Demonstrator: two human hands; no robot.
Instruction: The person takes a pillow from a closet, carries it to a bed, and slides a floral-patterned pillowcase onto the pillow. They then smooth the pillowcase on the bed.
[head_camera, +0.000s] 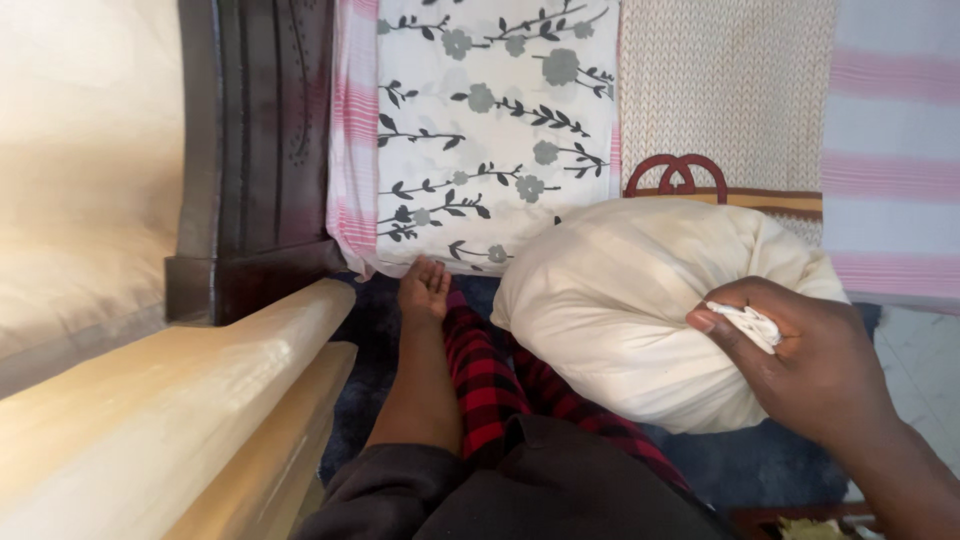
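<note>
Cream pillow lies lengthwise left-to-right, right hand gripping its bunched end.

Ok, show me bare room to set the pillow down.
Free: white floor right of the pillow, and dark rug below it. Crowded: the gap between bed frame and pillow, filled by left hand and plaid legs.
</note>
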